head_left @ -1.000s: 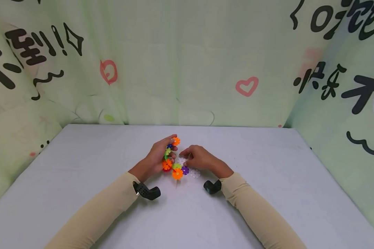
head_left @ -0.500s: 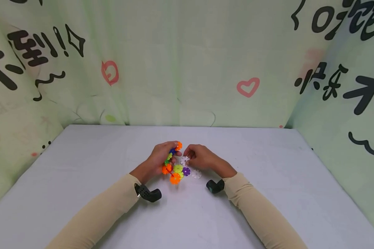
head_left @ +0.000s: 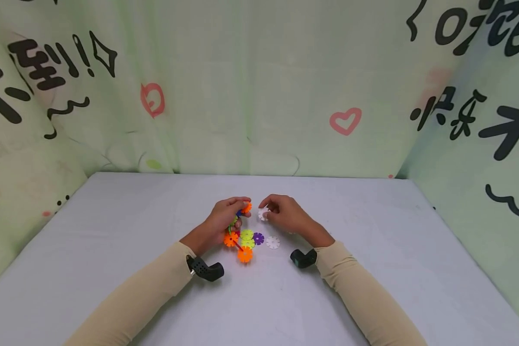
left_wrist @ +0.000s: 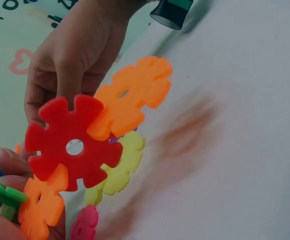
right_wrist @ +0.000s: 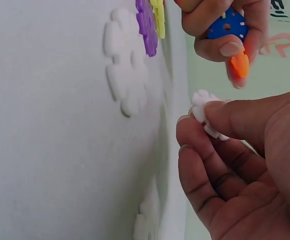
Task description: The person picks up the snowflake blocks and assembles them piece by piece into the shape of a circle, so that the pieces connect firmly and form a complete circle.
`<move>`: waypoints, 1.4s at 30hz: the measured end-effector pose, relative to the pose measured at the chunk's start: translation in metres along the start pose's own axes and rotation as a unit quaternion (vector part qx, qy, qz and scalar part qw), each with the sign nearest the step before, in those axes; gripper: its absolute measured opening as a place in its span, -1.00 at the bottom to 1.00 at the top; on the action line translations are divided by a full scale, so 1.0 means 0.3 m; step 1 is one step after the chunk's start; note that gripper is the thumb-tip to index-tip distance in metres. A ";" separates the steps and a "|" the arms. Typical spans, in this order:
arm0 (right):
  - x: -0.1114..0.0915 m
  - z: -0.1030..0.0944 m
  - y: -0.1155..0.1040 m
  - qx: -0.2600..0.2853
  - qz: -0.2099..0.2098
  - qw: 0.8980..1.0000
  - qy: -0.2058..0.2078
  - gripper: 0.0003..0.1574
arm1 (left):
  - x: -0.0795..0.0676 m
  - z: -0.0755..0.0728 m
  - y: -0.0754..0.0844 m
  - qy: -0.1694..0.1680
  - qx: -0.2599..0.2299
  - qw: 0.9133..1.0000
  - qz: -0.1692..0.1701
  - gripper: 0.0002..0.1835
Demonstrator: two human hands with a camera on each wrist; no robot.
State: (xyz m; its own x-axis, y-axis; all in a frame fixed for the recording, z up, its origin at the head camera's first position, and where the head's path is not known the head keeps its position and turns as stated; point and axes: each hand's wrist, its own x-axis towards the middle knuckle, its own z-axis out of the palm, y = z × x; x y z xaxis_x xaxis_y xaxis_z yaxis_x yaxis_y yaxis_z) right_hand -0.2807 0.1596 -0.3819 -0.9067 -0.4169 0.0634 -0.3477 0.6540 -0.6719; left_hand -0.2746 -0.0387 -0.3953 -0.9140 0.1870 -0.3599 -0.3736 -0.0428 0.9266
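Note:
My left hand (head_left: 222, 215) grips a chain of slotted flower-shaped plastic discs. An orange disc (right_wrist: 240, 65) is pinched at its fingertips, with a blue disc (right_wrist: 228, 27) beside it. From the lower end of the chain hang a red disc (left_wrist: 90, 162) and another orange disc (left_wrist: 152, 82), close to the left wrist view. Between thumb and fingers, my right hand (head_left: 285, 215) pinches a white disc (right_wrist: 200, 104), raised above the table. A small gap separates this white disc from the orange one at the left fingertips.
On the white tabletop (head_left: 155, 206), yellow-green discs (head_left: 247, 234), a purple disc (head_left: 258, 239) and a white disc (head_left: 273, 242) lie near the chain. One more white piece (right_wrist: 146, 222) shows low in the right wrist view. Printed curtains (head_left: 207, 96) surround the table.
My right hand has lifted the white disc from among the others, up and to the right. The left hand has shifted slightly right, and its fingers have moved round the top orange disc.

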 end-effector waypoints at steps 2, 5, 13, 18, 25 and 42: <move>0.001 -0.003 0.001 0.011 0.003 1.000 0.009 -0.81 | -0.001 0.002 -0.001 -0.007 0.000 1.000 -0.001 -0.63; -0.001 -0.008 0.001 0.030 0.002 0.999 0.024 -0.81 | 0.000 0.004 -0.004 -0.017 0.001 1.000 -0.001 -0.63; -0.008 -0.013 -0.006 0.112 -0.008 0.993 0.046 -0.79 | -0.005 0.012 -0.003 -0.024 0.018 1.000 -0.003 -0.64; -0.010 -0.012 -0.021 0.130 -0.013 0.990 0.056 -0.79 | -0.011 0.014 0.003 -0.035 0.023 0.999 0.001 -0.64; -0.010 -0.001 -0.032 0.122 -0.017 0.990 0.061 -0.81 | -0.019 0.015 0.002 -0.049 0.017 0.999 -0.002 -0.67; -0.021 -0.002 -0.038 0.167 -0.017 0.983 0.078 -0.84 | -0.017 0.013 -0.009 -0.061 -0.014 0.998 0.000 -0.64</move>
State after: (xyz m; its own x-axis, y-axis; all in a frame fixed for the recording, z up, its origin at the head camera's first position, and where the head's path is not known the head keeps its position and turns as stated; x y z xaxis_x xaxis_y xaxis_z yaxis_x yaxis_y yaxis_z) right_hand -0.2712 0.1553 -0.3742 -0.9306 -0.3158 0.1851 -0.3046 0.3874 -0.8701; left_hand -0.2681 -0.0356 -0.3955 -0.8887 0.3043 -0.3430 -0.3799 -0.0698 0.9224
